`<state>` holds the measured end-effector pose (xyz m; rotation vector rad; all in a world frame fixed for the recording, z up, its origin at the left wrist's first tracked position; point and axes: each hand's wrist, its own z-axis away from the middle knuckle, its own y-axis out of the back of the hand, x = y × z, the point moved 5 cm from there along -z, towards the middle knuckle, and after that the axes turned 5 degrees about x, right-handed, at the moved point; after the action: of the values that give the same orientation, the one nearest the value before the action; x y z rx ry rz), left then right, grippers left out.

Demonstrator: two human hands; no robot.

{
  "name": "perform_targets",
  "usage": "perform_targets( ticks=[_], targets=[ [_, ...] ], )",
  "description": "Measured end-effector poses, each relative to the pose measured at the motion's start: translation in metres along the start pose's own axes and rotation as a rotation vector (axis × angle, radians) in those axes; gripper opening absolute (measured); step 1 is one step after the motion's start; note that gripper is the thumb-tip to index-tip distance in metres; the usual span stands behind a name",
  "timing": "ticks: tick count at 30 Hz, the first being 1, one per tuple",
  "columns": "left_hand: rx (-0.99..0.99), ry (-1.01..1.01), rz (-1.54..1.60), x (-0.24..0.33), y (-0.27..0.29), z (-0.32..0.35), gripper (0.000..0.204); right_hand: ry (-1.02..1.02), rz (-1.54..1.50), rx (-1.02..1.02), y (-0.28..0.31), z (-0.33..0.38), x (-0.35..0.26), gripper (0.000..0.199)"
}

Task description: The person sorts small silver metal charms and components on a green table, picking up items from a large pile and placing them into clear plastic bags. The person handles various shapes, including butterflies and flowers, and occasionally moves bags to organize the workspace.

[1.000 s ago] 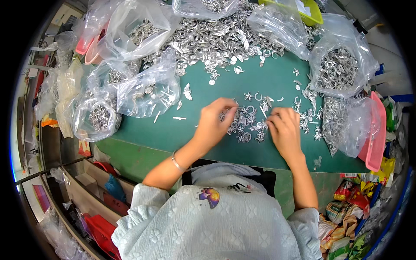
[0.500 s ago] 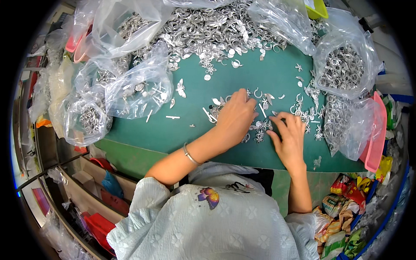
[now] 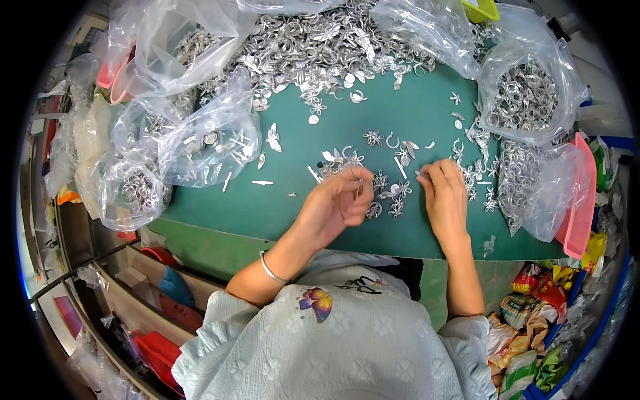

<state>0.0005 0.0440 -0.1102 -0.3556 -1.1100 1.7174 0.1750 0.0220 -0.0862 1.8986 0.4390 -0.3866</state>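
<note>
My left hand (image 3: pixel 335 205), with a bangle at its wrist, is raised over the near part of the green table (image 3: pixel 280 213). Its fingers curl in, and what they hold, if anything, is too small to make out. My right hand (image 3: pixel 445 197) is pinched around a small silvery metal piece (image 3: pixel 419 173), of which only a tip shows. Between the two hands lie several silver flower-shaped pieces (image 3: pixel 398 190). A thin straight bar (image 3: pixel 400 167) and an open ring (image 3: pixel 393 140) rest just beyond them. More small pieces (image 3: pixel 343 157) cluster beyond my left fingers.
A large heap of silvery metal pieces (image 3: pixel 313 50) covers the table's far side. Clear plastic bags of pieces stand at left (image 3: pixel 137 187) and right (image 3: pixel 523 100). A pink tray (image 3: pixel 581 200) tilts at the right edge. Loose flower pieces (image 3: pixel 490 198) lie beside my right hand.
My left hand has drawn back toward me and turned, uncovering a flower-shaped piece beyond it. My right hand's fingers have closed from a spread pose into a pinch.
</note>
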Motion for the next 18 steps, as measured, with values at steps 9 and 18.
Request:
perform_targets(
  ticks=[9, 18],
  targets=[
    [0.138, 0.181, -0.127, -0.043, -0.009, 0.01, 0.026, -0.469, -0.749, -0.111, 0.006, 0.008, -0.001, 0.008],
    [-0.108, 0.237, -0.242, -0.054, 0.002, 0.012, 0.03, -0.136, -0.086, -0.002, 0.004, -0.009, -0.005, 0.016]
  ],
)
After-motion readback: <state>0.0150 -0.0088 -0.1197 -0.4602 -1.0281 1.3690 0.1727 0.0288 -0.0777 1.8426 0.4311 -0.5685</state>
